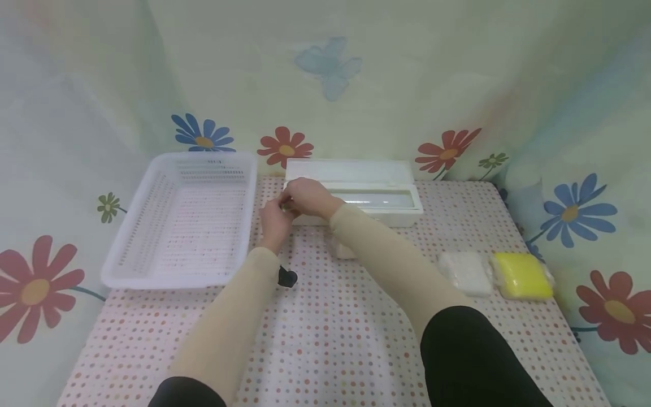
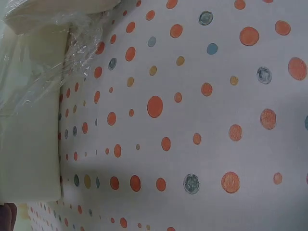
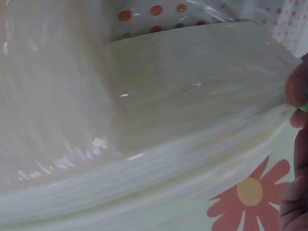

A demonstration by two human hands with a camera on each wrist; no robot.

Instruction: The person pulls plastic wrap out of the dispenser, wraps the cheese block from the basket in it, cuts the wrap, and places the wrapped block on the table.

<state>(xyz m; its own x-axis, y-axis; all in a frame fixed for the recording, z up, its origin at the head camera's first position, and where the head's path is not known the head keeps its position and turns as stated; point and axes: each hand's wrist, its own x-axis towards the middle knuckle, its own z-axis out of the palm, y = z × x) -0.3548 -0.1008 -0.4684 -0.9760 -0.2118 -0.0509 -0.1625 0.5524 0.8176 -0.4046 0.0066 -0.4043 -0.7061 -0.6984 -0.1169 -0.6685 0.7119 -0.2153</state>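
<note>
At the left end of a long white cling-film dispenser box [image 1: 376,217], my two hands meet. The right hand [image 1: 307,196] curls over from above and seems to pinch a small green piece [image 3: 303,108], mostly cut off by the right wrist view's edge. Close below it is the left hand [image 1: 274,223], fingers bent toward the same spot; its grip is hidden. The dispenser's lid [image 1: 351,169] stands raised at the back. Clear film [image 2: 82,43] hangs crumpled over the box front. A pale film-wrapped bundle [image 1: 343,249] lies before the box, partly behind my right forearm.
A white perforated basket [image 1: 109,277] stands at the left of the dotted tablecloth [image 1: 315,350]. At the right lie a white wrapped packet [image 1: 464,274] and a yellow wrapped packet [image 1: 523,276]. A flowered curtain [image 1: 386,85] closes off the back and sides.
</note>
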